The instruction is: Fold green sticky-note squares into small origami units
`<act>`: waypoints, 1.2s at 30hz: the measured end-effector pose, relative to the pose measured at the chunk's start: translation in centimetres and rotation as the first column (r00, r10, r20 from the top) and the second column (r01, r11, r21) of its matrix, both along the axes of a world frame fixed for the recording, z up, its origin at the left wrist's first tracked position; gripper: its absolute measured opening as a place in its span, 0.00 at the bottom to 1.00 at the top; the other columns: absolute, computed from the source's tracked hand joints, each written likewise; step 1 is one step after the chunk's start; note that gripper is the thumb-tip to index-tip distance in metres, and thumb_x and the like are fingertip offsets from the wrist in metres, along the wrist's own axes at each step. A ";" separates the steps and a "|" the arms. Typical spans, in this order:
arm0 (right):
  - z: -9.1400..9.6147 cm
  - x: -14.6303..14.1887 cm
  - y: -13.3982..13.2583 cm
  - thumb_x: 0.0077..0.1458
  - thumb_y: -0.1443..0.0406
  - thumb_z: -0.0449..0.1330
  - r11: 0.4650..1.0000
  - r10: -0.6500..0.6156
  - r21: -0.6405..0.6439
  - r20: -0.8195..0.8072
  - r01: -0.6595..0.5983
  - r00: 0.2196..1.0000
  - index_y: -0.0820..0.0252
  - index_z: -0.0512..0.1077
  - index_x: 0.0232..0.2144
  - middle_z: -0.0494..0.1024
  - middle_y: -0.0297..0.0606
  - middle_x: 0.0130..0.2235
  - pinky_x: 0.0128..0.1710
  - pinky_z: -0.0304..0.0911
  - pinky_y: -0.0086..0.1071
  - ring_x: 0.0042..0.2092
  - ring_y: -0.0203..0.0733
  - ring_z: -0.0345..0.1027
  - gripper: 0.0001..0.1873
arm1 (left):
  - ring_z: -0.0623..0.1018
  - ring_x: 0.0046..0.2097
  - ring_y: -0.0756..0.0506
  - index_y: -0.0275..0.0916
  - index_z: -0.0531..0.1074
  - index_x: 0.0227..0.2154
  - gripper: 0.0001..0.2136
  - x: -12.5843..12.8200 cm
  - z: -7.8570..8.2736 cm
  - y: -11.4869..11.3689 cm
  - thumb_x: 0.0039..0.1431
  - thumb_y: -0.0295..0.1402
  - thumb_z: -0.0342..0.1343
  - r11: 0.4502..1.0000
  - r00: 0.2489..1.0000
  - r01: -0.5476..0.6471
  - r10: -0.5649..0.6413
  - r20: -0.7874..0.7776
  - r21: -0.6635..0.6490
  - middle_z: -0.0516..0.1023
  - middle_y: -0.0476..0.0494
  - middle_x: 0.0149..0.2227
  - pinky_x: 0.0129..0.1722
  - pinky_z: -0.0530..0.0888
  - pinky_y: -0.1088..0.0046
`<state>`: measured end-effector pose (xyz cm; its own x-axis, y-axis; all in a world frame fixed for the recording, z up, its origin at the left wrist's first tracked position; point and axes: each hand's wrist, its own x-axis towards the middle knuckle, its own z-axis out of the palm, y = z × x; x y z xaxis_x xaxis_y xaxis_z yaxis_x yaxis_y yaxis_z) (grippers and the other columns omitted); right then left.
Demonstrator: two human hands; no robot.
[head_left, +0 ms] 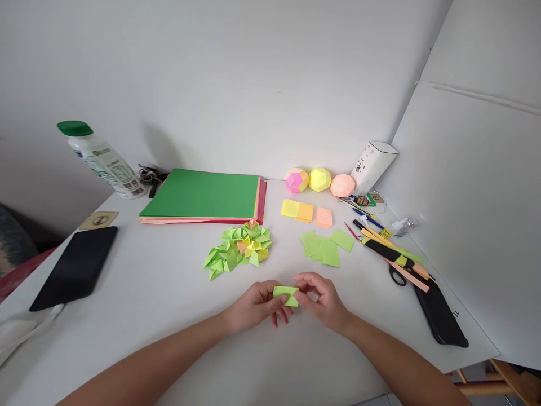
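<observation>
Both my hands meet over the white table (160, 293) near its front edge. My left hand (257, 304) and my right hand (321, 299) pinch a small folded green paper piece (286, 295) between their fingertips, one hand at each end. Just beyond the hands lies a pile of folded green, yellow and orange paper units (239, 250). To the right of that pile lie several loose green paper squares (325, 247).
A stack of coloured sheets with green on top (203, 196) lies at the back, with yellow and orange note pads (306, 212) and three paper balls (319, 180) beside it. Scissors, pens and strips (393, 254) sit at the right, a black phone (76, 265) and a bottle (101, 160) at the left.
</observation>
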<state>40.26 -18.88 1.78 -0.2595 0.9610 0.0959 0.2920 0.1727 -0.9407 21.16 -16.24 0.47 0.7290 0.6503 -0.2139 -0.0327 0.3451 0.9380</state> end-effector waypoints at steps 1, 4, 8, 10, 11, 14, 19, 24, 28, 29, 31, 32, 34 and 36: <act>0.0 0.0 0.0 0.51 0.61 0.59 0.998 0.014 -0.069 -0.025 -0.016 1.000 0.60 0.66 0.42 0.73 0.36 0.30 0.29 0.64 0.29 0.30 0.36 0.67 0.16 | 0.78 0.29 0.45 0.34 0.67 0.33 0.16 0.0 0.0 0.0 0.54 0.45 0.53 1.000 1.000 -0.007 0.007 0.006 -0.003 0.77 0.40 0.29 0.24 0.71 0.72; -0.2 -0.1 0.1 0.51 0.60 0.60 0.964 0.077 -0.246 -0.117 -0.104 0.990 0.61 0.66 0.36 0.73 0.34 0.29 0.30 0.64 0.29 0.29 0.34 0.66 0.13 | 0.78 0.29 0.45 0.34 0.66 0.32 0.16 0.0 0.2 0.1 0.55 0.46 0.53 1.000 1.000 -0.028 0.028 0.009 -0.006 0.77 0.41 0.30 0.24 0.71 0.72; -0.5 -0.2 0.2 0.53 0.58 0.58 0.932 0.065 -0.339 -0.194 -0.129 0.979 0.61 0.62 0.25 0.71 0.33 0.24 0.26 0.62 0.28 0.26 0.33 0.64 0.13 | 0.78 0.30 0.45 0.34 0.65 0.32 0.17 0.0 0.2 0.1 0.55 0.46 0.51 1.000 1.000 -0.016 0.016 -0.002 -0.009 0.77 0.39 0.32 0.25 0.71 0.71; -0.6 -0.2 0.2 0.52 0.57 0.59 0.925 0.035 -0.366 -0.180 -0.100 0.983 0.61 0.63 0.24 0.71 0.33 0.24 0.26 0.62 0.28 0.25 0.33 0.65 0.14 | 0.78 0.30 0.46 0.34 0.64 0.32 0.17 0.0 0.0 0.1 0.56 0.46 0.51 1.000 1.000 -0.007 0.007 0.002 -0.017 0.77 0.39 0.32 0.25 0.71 0.71; -0.6 -0.2 0.2 0.52 0.57 0.59 0.922 0.025 -0.377 -0.174 -0.090 0.984 0.61 0.63 0.24 0.71 0.33 0.23 0.26 0.63 0.28 0.25 0.33 0.65 0.14 | 0.78 0.31 0.46 0.35 0.64 0.32 0.17 0.0 -0.1 0.1 0.56 0.46 0.50 1.000 1.000 -0.006 0.006 0.005 -0.020 0.77 0.39 0.32 0.26 0.71 0.72; -0.7 -0.1 0.2 0.51 0.56 0.59 0.916 0.013 -0.393 -0.172 -0.080 0.985 0.61 0.64 0.24 0.72 0.33 0.23 0.26 0.64 0.29 0.25 0.34 0.66 0.15 | 0.78 0.31 0.46 0.34 0.64 0.32 0.16 0.0 -0.4 0.1 0.57 0.46 0.50 1.000 1.000 -0.006 0.006 0.011 -0.019 0.77 0.39 0.31 0.26 0.71 0.72; -0.5 -0.1 0.2 0.51 0.56 0.59 0.920 0.020 -0.383 -0.170 -0.085 0.985 0.61 0.64 0.24 0.72 0.33 0.21 0.26 0.64 0.29 0.24 0.34 0.67 0.15 | 0.78 0.31 0.46 0.34 0.64 0.33 0.16 0.0 -0.6 0.0 0.58 0.46 0.48 1.000 1.000 0.000 0.000 -0.003 -0.013 0.78 0.38 0.31 0.26 0.72 0.72; -0.4 -0.1 0.2 0.52 0.55 0.58 0.920 0.027 -0.381 -0.161 -0.088 0.987 0.61 0.64 0.24 0.73 0.33 0.21 0.26 0.64 0.29 0.25 0.35 0.68 0.15 | 0.78 0.31 0.45 0.34 0.64 0.33 0.17 0.0 -0.5 0.0 0.57 0.47 0.48 1.000 1.000 -0.014 0.014 -0.007 -0.021 0.78 0.38 0.30 0.26 0.72 0.72; -0.5 -0.1 0.2 0.51 0.55 0.59 0.920 0.023 -0.383 -0.153 -0.081 0.988 0.61 0.65 0.24 0.73 0.33 0.21 0.26 0.64 0.29 0.25 0.36 0.68 0.16 | 0.78 0.30 0.45 0.34 0.65 0.32 0.17 0.1 -0.2 0.0 0.56 0.47 0.49 1.000 1.000 -0.018 0.018 -0.002 -0.021 0.78 0.39 0.30 0.25 0.72 0.72; -0.5 -0.1 0.2 0.51 0.54 0.59 0.921 0.022 -0.380 -0.152 -0.079 0.988 0.61 0.65 0.24 0.73 0.33 0.21 0.25 0.64 0.29 0.25 0.36 0.68 0.16 | 0.78 0.30 0.46 0.34 0.65 0.32 0.17 0.1 -0.1 0.0 0.56 0.47 0.49 1.000 1.000 -0.018 0.018 -0.002 -0.022 0.78 0.39 0.30 0.25 0.72 0.73; -0.6 -0.1 0.2 0.51 0.54 0.59 0.926 0.018 -0.371 -0.150 -0.074 0.988 0.61 0.64 0.24 0.73 0.33 0.21 0.25 0.63 0.29 0.24 0.36 0.68 0.16 | 0.78 0.30 0.46 0.34 0.65 0.32 0.17 0.1 0.1 0.0 0.56 0.47 0.50 0.999 1.000 -0.020 0.020 -0.005 -0.024 0.78 0.40 0.30 0.25 0.72 0.73; -0.5 -0.1 0.2 0.51 0.54 0.59 0.927 0.017 -0.367 -0.151 -0.072 0.988 0.61 0.64 0.24 0.73 0.33 0.21 0.25 0.63 0.29 0.24 0.36 0.68 0.16 | 0.78 0.30 0.46 0.34 0.65 0.31 0.17 0.1 0.1 0.0 0.56 0.47 0.50 0.999 1.000 -0.024 0.024 -0.009 -0.025 0.78 0.40 0.30 0.25 0.72 0.72; -0.4 -0.1 0.2 0.51 0.55 0.59 0.929 0.019 -0.364 -0.152 -0.074 0.988 0.61 0.64 0.23 0.73 0.33 0.21 0.25 0.63 0.29 0.24 0.36 0.68 0.16 | 0.78 0.30 0.45 0.34 0.65 0.31 0.17 0.1 0.2 0.0 0.56 0.47 0.50 0.999 0.999 -0.030 0.029 -0.017 -0.025 0.78 0.39 0.29 0.24 0.72 0.72; -0.2 -0.2 0.2 0.51 0.56 0.59 0.928 0.026 -0.364 -0.153 -0.081 0.988 0.61 0.64 0.23 0.73 0.33 0.21 0.25 0.63 0.29 0.24 0.35 0.68 0.15 | 0.78 0.29 0.45 0.34 0.66 0.31 0.18 0.1 0.2 0.1 0.56 0.48 0.49 0.999 0.999 -0.033 0.033 -0.016 -0.022 0.78 0.38 0.29 0.24 0.72 0.72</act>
